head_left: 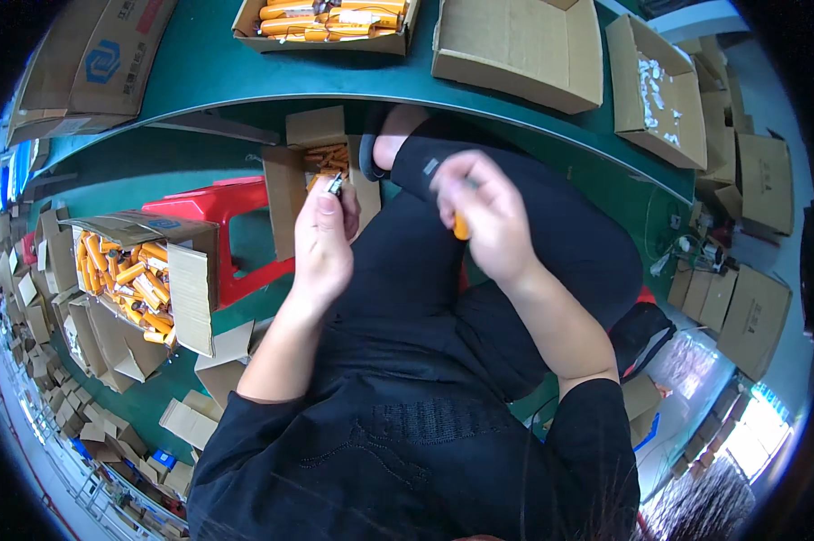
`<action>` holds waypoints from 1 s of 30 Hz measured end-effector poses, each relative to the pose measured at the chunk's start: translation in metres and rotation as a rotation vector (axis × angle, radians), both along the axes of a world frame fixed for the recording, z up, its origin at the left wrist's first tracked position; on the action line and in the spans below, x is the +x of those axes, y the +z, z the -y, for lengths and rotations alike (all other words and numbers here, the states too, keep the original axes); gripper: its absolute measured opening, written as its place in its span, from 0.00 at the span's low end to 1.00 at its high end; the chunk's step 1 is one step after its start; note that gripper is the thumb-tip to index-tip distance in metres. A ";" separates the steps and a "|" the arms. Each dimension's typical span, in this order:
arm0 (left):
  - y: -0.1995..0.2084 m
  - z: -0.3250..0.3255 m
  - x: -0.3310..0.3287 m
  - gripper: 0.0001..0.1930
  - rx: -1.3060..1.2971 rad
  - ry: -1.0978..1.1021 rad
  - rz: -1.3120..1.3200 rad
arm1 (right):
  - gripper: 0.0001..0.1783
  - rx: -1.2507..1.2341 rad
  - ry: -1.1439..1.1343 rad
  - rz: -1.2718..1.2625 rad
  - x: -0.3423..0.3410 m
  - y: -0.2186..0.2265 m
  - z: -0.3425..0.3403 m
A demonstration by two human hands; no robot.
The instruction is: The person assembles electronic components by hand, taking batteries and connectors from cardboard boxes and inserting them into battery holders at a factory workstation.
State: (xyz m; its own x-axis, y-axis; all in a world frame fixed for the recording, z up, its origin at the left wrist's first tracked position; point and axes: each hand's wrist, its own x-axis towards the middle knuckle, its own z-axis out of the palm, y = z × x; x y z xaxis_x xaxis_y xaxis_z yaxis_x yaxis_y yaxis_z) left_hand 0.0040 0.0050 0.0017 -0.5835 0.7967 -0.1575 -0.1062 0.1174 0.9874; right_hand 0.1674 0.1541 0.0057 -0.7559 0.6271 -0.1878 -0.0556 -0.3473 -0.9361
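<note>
Raised over my lap, my left hand (326, 236) is closed, thumb against fingers, on a small dark and silvery piece (336, 185) that pokes out at the top. Too little of it shows to tell its kind. My right hand (486, 216) is apart from it, to the right above my thigh, and partly smeared by motion. Its fingers curl around an orange cylinder (461, 225), of which only the lower end shows. Behind my left hand, an open carton (285, 194) on the floor holds more orange pieces.
A green table (200, 81) runs across the far side. On it stand a box of orange cylinders with dark wires (335, 34), a cardboard tray (520, 45) and a box with small white pieces (631, 113). At left, a red stool (245, 203) adjoins a carton of orange cylinders (191, 288).
</note>
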 end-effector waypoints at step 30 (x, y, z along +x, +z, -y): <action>0.033 0.005 -0.032 0.11 -0.151 -0.043 -0.379 | 0.16 0.090 0.130 0.276 -0.035 -0.069 0.025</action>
